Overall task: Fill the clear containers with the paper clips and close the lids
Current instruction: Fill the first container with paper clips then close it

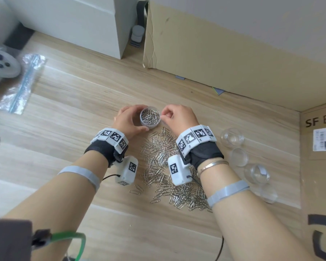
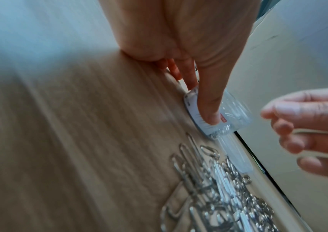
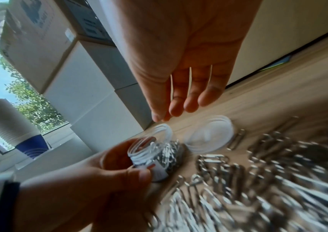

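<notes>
A small clear container (image 1: pixel 150 117), nearly full of paper clips, stands on the wooden table. My left hand (image 1: pixel 127 120) grips its side, thumb on the label (image 2: pixel 208 109). My right hand (image 1: pixel 177 115) hovers just right of the container's open mouth (image 3: pixel 151 141), fingers relaxed and pointing down (image 3: pixel 187 100), with nothing seen in them. A clear lid (image 3: pixel 208 136) lies flat beside the container, under the right hand. A large pile of silver paper clips (image 1: pixel 166 166) spreads between my wrists, toward me.
Two empty clear containers (image 1: pixel 232 138) (image 1: pixel 257 174) and two loose lids (image 1: pixel 238 157) (image 1: pixel 269 194) lie at the right. Cardboard boxes (image 1: pixel 224 44) (image 1: pixel 318 166) wall the back and right. A zip bag (image 1: pixel 21 85) and a white controller (image 1: pixel 2 66) lie far left.
</notes>
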